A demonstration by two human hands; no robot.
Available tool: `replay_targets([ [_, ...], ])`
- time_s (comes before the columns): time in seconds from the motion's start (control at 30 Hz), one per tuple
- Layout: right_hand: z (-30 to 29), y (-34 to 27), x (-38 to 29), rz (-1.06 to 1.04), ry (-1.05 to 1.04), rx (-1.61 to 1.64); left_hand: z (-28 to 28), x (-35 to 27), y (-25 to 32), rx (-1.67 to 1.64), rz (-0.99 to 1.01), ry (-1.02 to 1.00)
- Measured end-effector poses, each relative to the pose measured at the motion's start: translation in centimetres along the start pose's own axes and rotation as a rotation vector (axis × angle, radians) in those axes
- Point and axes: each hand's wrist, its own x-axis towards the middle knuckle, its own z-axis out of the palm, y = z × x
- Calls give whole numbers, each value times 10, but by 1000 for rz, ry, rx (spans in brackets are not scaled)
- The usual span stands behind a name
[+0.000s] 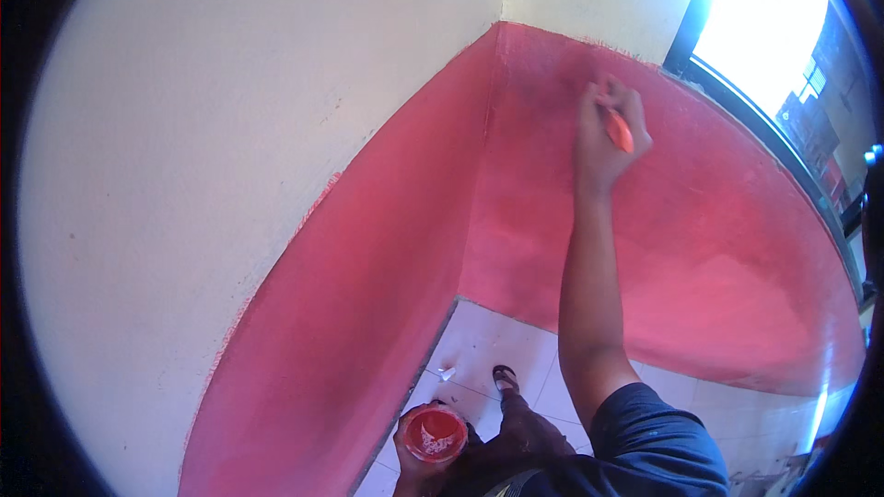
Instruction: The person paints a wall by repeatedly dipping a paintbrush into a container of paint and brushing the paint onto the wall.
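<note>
My right hand (613, 125) is raised against the red-painted lower wall (697, 214), closed around the orange handle (619, 130) of what looks like a paintbrush. Its bristle end is hidden or blurred beyond my fingers, close to the upper edge of the red band. Low in the view, my left hand (407, 459) holds a small round tub (435, 433) at waist height. Red paint coats the tub's inside, with a paler patch at the bottom. Above the red band the wall (207, 117) is cream white, and the line between the colours is ragged in places.
A dark-framed window (760, 27) with bright light sits at the upper right. The walls meet in a corner (487, 138) ahead of me. On the pale floor tiles (494, 331) lies a white scrap (447, 373), near my sandalled foot (506, 379).
</note>
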Motion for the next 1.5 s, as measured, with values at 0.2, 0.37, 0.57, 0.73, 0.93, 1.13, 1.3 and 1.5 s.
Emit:
replay_targets([
  [0.2, 10, -23, 0, -108, -74, 18, 0, -2, -6, 53, -42, -21],
  [0.37, -21, -9, 4, -81, 52, -215, -8, -7, -25, 127, -12, -54],
  [0.57, -97, -28, -45, -128, 427, -100, -12, -8, -36, 94, -72, -94],
  [0.73, -49, 52, -134, 37, 264, -441, -5, -10, -40, 139, -77, -107],
  [0.93, 40, 28, -149, -10, 35, -77, -9, -15, -45, 227, -72, -66],
  [1.13, 25, 35, -117, 129, -170, 23, -15, -19, -53, 134, -150, -87],
  [1.3, -29, 41, -134, 73, 223, -352, -3, -13, -34, 75, -148, -73],
  [1.5, -8, 58, -144, 198, 268, -6, -7, -14, -46, 188, -72, -103],
])
